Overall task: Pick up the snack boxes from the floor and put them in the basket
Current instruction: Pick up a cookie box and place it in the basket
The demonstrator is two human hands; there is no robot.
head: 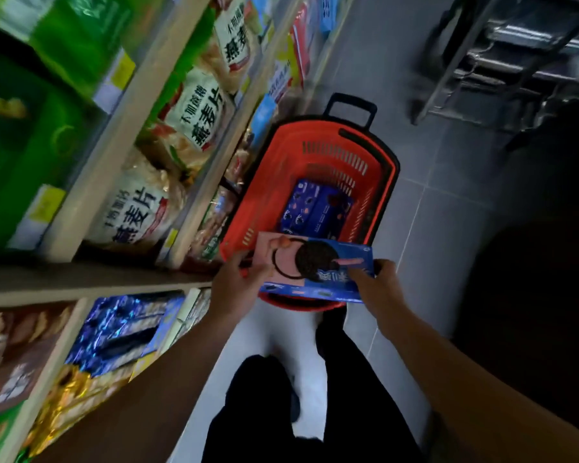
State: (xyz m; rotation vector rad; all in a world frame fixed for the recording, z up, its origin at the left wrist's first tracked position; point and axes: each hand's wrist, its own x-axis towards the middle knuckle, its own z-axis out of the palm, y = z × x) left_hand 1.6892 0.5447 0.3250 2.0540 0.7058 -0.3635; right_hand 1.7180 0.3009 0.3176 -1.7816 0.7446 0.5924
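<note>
We counted one red plastic basket (271, 182) with a black handle on the grey floor. Two dark blue cardboard snack boxes (316, 210) lay inside it, side by side. One pink-and-blue snack box (315, 267) was at its near rim, between two bare hands, left (238, 285) and right (378, 282).

Cookie box over the basket, more boxes already inside

The pink-and-blue snack box (315, 267), a big dark cookie printed on its face, is held flat above the near rim of the red basket (264, 182). The basket stands on the floor by the shelves, black handle up at its far end. Dark blue boxes (316, 208) lie on its bottom.
</note>
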